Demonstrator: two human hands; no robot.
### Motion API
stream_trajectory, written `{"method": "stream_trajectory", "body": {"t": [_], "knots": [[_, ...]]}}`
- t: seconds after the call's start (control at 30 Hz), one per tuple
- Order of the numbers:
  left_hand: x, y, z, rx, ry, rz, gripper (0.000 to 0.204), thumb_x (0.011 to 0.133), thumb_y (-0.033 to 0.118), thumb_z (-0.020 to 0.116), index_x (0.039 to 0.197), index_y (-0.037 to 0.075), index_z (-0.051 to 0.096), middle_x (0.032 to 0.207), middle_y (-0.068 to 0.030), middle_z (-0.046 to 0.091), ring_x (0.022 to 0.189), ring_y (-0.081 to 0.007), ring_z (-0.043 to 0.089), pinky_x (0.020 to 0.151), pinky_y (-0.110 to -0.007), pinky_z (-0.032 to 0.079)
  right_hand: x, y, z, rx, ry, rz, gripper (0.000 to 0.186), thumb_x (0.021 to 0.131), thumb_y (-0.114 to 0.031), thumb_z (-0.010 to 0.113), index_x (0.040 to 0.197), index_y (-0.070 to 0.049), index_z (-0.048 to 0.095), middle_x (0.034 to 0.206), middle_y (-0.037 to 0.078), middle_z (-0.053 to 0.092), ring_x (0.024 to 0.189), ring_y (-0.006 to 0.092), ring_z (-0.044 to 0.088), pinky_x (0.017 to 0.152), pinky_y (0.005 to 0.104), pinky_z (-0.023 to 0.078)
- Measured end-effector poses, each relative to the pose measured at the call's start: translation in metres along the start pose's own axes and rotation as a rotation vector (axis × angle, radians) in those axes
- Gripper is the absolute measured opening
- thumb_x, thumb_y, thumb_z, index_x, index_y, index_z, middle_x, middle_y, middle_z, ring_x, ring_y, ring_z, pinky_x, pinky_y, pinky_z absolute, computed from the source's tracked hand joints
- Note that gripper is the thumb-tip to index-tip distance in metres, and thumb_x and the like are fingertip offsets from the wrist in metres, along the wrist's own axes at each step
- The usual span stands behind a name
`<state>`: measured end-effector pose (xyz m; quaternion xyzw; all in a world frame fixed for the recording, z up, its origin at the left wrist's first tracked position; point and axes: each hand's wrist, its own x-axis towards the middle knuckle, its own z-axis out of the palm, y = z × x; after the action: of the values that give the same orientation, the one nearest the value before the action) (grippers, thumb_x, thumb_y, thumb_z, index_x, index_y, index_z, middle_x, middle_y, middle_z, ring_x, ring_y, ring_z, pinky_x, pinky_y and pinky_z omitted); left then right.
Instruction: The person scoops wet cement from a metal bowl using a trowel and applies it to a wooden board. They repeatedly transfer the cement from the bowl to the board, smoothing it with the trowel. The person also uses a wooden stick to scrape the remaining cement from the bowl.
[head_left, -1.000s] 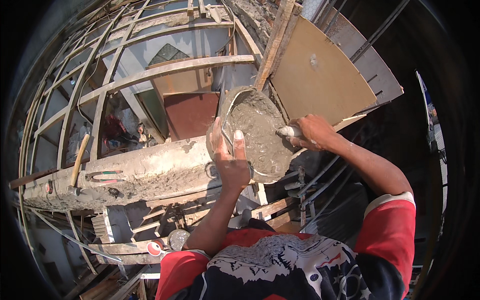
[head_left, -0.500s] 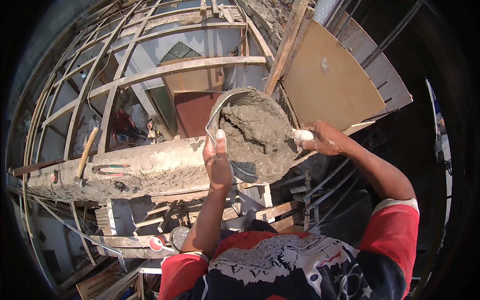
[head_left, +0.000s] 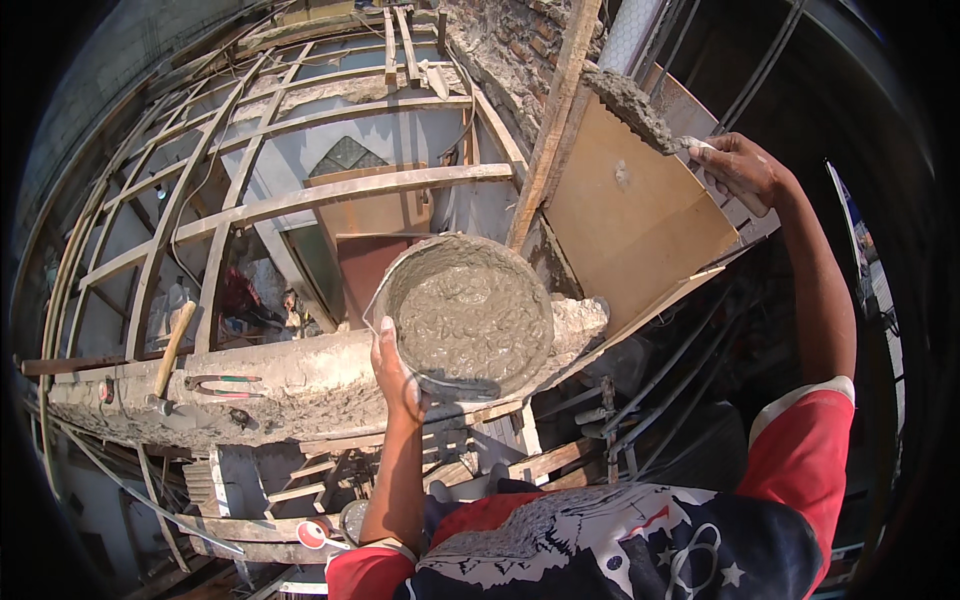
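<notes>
My left hand [head_left: 400,382] grips the left side of a round bucket [head_left: 408,272] at its rim. Grey wet mortar [head_left: 475,322] fills much of the bucket, which stands at the concrete ledge. Up at the right, my right hand [head_left: 742,170] is closed on a trowel [head_left: 692,145]. A long heap of mortar [head_left: 630,108] covers the trowel's blade, above the upper edge of a tan board [head_left: 640,195].
On the rough concrete ledge [head_left: 300,372] lie a wooden-handled hammer [head_left: 175,345] and pincers [head_left: 228,392]. A wooden lattice frame [head_left: 330,190] spans the far left. An upright timber [head_left: 550,130] stands beside the brick wall [head_left: 520,45]. A red-and-white scoop [head_left: 314,534] sits low at the left.
The trowel hand has left the bucket's right side and risen to the upper right, carrying mortar. The bucket has gone from tilted to more level and sits lower, my left hand still on it.
</notes>
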<state>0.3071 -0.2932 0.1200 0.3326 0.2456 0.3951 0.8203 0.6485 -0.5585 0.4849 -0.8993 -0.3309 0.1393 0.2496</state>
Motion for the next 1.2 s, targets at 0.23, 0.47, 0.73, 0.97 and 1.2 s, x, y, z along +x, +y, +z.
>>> {"method": "stream_trajectory", "body": {"t": [0.23,0.47,0.73,0.97,1.2], "knots": [[0.004,0.000,0.000,0.024,-0.004,0.026,0.055,0.105,0.043,0.057,0.140,0.001,0.055,0.130,-0.0112,0.062,0.116,-0.0236,0.064,0.097,-0.038,0.054,0.055,0.022,-0.054,-0.195,0.257,0.125,0.060,0.099,-0.057,0.062,0.091,0.002,0.072,0.066,0.004,0.058,0.055,0.0149,0.056,0.054,0.0331,0.048],[-0.003,-0.001,0.008,0.024,-0.009,0.028,0.058,0.106,0.043,0.057,0.144,0.000,0.051,0.134,-0.0135,0.060,0.120,-0.0243,0.060,0.104,-0.039,0.050,0.008,-0.018,0.013,-0.663,0.226,-0.269,0.046,0.097,-0.039,0.066,0.121,0.001,0.065,0.087,0.015,0.073,0.082,0.0318,0.071,0.077,0.0433,0.056],[-0.016,-0.013,0.027,0.295,0.091,0.124,0.057,0.106,0.040,0.056,0.142,-0.004,0.050,0.129,-0.0192,0.060,0.119,-0.0270,0.057,0.106,-0.041,0.044,-0.052,-0.052,0.190,-1.268,-0.127,-0.325,0.023,0.098,-0.021,0.057,0.107,-0.003,0.068,0.084,0.016,0.074,0.081,0.0363,0.074,0.073,0.0485,0.058],[-0.032,-0.015,0.056,0.396,-0.042,0.254,0.043,0.107,0.026,0.057,0.136,-0.006,0.056,0.123,-0.0190,0.065,0.115,-0.0260,0.059,0.104,-0.040,0.043,-0.040,-0.026,0.251,-0.990,-0.400,-0.388,0.034,0.091,-0.027,0.072,0.114,-0.004,0.067,0.086,0.019,0.074,0.084,0.0409,0.073,0.077,0.0499,0.058],[-0.030,-0.008,0.044,0.498,0.057,0.184,0.048,0.109,0.036,0.054,0.132,-0.005,0.058,0.100,-0.0079,0.057,0.091,-0.0145,0.051,0.084,-0.033,0.043,-0.054,-0.001,0.249,-0.654,-0.449,-0.284,0.042,0.089,-0.036,0.072,0.113,-0.002,0.071,0.092,0.026,0.073,0.094,0.0451,0.070,0.087,0.0512,0.056]]}}
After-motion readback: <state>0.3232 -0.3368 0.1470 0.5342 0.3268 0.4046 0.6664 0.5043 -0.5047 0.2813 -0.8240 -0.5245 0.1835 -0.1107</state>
